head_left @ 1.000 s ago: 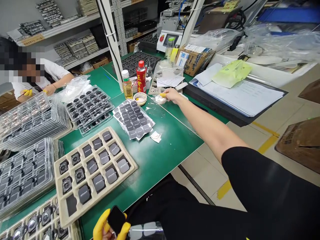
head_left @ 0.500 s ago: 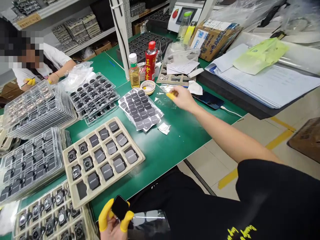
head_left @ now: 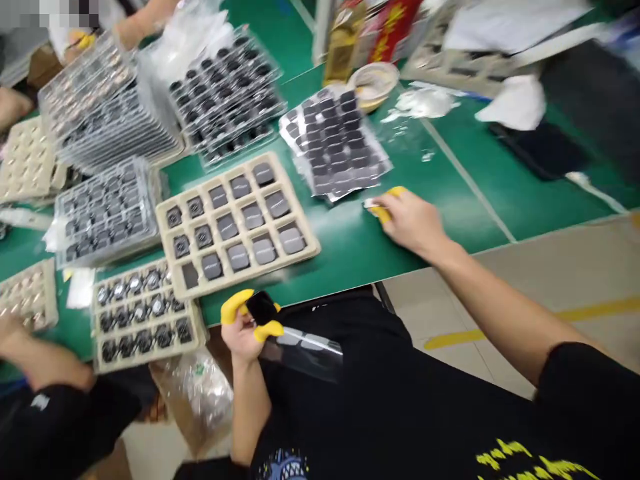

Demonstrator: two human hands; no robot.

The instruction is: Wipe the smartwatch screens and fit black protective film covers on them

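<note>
My left hand [head_left: 246, 327], with yellow finger cots, grips a square watch body [head_left: 261, 308] with a black screen, in front of my body. A clear film sheet [head_left: 307, 353] with pale rounded patches extends from beside that hand; how it is held is hidden. Over the green table, my right hand [head_left: 413, 217] is closed in a pinch on a small white wipe [head_left: 369, 203], just below the sheets of grey square stickers [head_left: 337, 143]. Left of it lies a beige tray [head_left: 240, 268] of watch bodies, several covered by grey squares.
Stacked clear trays [head_left: 107, 213] and another beige watch tray [head_left: 145, 317] lie to the left. Behind the stickers are a tape roll [head_left: 375, 83] and a bottle [head_left: 345, 43]. A phone [head_left: 545, 150] lies at right. Co-workers' arms [head_left: 45, 357] show at left.
My right hand has come from the clear film near the tape roll down to the white wipe and closed on it. My left hand still holds the watch body. The view has tilted down.
</note>
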